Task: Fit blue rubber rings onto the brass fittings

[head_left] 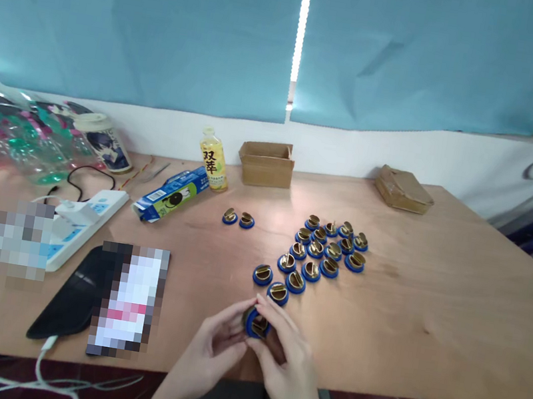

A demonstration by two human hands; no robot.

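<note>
Near the table's front edge, my left hand (pixel 218 340) and my right hand (pixel 287 354) are closed around one small round piece with a blue rim and gold-coloured metal parts (pixel 257 323). Thumbs press from below while fingertips meet over its top. Several similar blue-rimmed pieces (pixel 311 271) lie in a loose cluster just beyond my hands, spreading to the right. A blue-rimmed piece (pixel 278 293) in this cluster is the one nearest my fingertips. Two more pieces (pixel 246 220) sit apart, farther back and left.
On the left are a black phone (pixel 79 295), a blurred-out bright screen (pixel 131 303), a white power strip (pixel 91 222) and cables. Behind stand a blue carton (pixel 173 195), a yellow drink bottle (pixel 214 161), an open cardboard box (pixel 266 169) and a brown package (pixel 404 189).
</note>
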